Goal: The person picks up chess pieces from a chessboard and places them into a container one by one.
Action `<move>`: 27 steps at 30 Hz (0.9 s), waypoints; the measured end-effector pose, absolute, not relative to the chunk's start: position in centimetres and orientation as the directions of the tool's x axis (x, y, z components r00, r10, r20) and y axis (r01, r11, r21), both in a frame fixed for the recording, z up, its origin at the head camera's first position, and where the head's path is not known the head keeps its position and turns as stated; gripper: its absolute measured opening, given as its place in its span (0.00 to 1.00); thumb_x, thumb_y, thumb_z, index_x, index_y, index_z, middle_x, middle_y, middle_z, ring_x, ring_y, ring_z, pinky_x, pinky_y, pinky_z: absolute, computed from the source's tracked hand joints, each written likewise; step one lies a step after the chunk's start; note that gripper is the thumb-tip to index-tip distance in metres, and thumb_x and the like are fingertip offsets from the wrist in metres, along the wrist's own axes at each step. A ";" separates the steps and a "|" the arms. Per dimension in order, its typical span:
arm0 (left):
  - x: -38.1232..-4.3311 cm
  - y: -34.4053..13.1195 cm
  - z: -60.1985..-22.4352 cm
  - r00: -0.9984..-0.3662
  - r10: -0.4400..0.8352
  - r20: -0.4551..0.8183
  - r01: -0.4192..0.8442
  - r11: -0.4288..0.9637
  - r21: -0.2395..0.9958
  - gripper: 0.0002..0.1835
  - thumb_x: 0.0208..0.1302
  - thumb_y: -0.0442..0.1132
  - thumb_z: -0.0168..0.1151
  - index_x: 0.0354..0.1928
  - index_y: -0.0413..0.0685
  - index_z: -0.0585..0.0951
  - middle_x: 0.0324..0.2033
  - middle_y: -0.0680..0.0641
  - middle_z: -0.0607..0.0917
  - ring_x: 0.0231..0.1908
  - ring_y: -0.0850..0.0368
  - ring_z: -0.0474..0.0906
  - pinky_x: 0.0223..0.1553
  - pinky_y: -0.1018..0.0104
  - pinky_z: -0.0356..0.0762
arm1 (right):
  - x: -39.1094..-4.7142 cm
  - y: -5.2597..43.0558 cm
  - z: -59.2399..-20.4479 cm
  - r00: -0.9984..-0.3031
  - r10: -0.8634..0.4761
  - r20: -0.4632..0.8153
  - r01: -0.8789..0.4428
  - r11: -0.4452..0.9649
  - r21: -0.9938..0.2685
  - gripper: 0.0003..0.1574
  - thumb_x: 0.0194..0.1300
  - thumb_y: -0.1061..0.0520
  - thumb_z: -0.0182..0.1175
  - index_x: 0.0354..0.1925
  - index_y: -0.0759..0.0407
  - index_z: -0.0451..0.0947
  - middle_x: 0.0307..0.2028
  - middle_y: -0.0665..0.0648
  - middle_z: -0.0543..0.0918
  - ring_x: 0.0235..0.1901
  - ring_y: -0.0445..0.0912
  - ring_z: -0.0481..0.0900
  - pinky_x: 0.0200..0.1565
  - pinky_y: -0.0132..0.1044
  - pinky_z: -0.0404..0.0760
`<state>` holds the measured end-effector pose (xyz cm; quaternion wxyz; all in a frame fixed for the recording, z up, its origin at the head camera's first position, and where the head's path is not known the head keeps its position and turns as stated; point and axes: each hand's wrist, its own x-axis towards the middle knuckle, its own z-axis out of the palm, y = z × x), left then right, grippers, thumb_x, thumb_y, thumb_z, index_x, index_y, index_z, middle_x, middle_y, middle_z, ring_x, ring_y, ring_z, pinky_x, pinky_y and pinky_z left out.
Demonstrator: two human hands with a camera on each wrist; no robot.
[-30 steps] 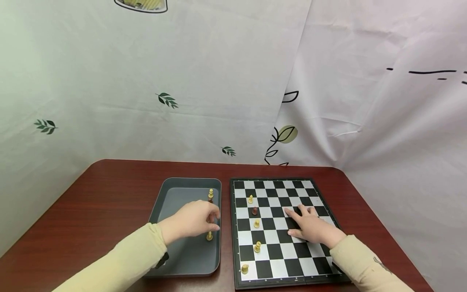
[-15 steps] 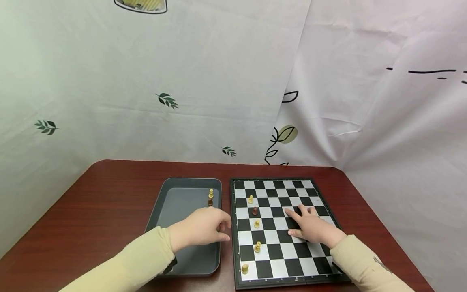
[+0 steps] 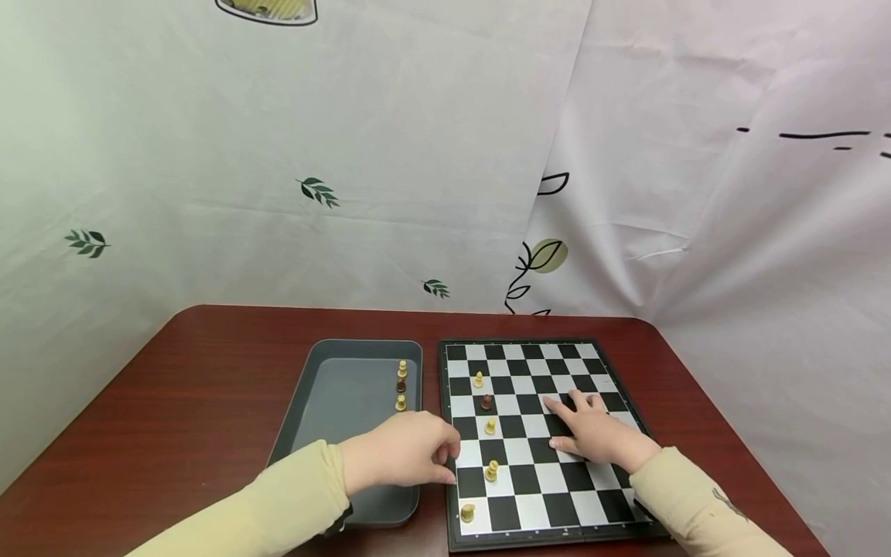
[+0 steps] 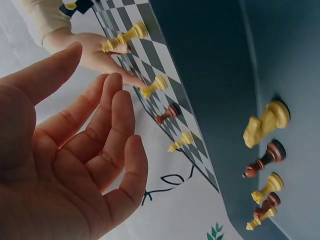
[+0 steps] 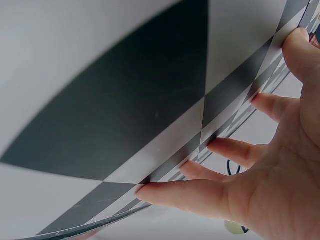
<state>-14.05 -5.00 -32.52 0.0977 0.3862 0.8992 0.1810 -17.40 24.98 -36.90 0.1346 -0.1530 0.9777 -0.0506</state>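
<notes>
The left grip [image 3: 414, 449], empty, with thumb apart from loosely curved fingers, is at the left edge of the square black-and-white chessboard [image 3: 518, 452]; a tall yellow chess piece [image 3: 491, 470] stands near, to its right. The right grip [image 3: 592, 435] rests spread on the board. Since earlier, the left grip has moved rightward from the grey rectangular tray [image 3: 348, 394].

Reddish-brown table [image 3: 195, 394] before a pale, creased cloth [image 3: 431, 139] with green leaf sprigs [image 3: 320, 192] and black lines [image 3: 824, 135]

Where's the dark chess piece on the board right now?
In the head view, the dark chess piece stands near the left edge of the chessboard, between two pale pieces.
</notes>
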 end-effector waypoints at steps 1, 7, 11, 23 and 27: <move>-13.9 -4.9 -32.5 -0.677 0.736 -0.036 0.667 0.633 0.394 0.09 0.52 0.43 0.72 0.30 0.50 0.81 0.19 0.61 0.74 0.21 0.71 0.67 0.26 0.75 0.67 | -17.4 25.0 -36.9 -0.917 -0.312 -0.248 -0.285 0.948 -0.140 0.43 0.60 0.39 0.60 0.67 0.58 0.62 0.61 0.74 0.60 0.59 0.72 0.59 0.45 0.63 0.73; -13.2 -4.1 -32.8 -0.641 0.765 -0.057 0.703 0.615 0.358 0.08 0.52 0.45 0.72 0.30 0.53 0.81 0.17 0.64 0.72 0.21 0.73 0.67 0.26 0.77 0.65 | -17.4 25.1 -37.0 -0.916 -0.313 -0.252 -0.285 0.948 -0.145 0.44 0.60 0.39 0.59 0.67 0.58 0.62 0.62 0.74 0.60 0.59 0.73 0.58 0.45 0.63 0.73; -12.7 -3.5 -32.9 -0.620 0.781 -0.070 0.728 0.607 0.319 0.09 0.51 0.48 0.72 0.29 0.55 0.81 0.16 0.64 0.72 0.21 0.74 0.66 0.25 0.78 0.64 | -17.4 25.1 -37.0 -0.917 -0.309 -0.252 -0.281 0.949 -0.142 0.43 0.60 0.39 0.59 0.67 0.58 0.62 0.62 0.74 0.60 0.59 0.72 0.58 0.45 0.63 0.73; -11.9 -2.2 -34.0 -0.592 0.799 -0.106 0.763 0.599 0.243 0.07 0.50 0.46 0.71 0.26 0.59 0.80 0.13 0.65 0.70 0.19 0.75 0.65 0.22 0.79 0.60 | -17.4 25.0 -37.0 -0.920 -0.308 -0.245 -0.282 0.950 -0.136 0.43 0.60 0.39 0.60 0.67 0.57 0.63 0.62 0.74 0.61 0.59 0.73 0.59 0.45 0.63 0.74; -11.7 -2.1 -34.0 -0.583 0.805 -0.109 0.774 0.592 0.225 0.07 0.50 0.46 0.72 0.27 0.60 0.81 0.14 0.66 0.71 0.20 0.75 0.66 0.23 0.79 0.60 | -17.4 25.0 -37.0 -0.919 -0.309 -0.245 -0.283 0.950 -0.134 0.43 0.60 0.39 0.60 0.67 0.57 0.62 0.62 0.74 0.61 0.59 0.73 0.58 0.45 0.63 0.73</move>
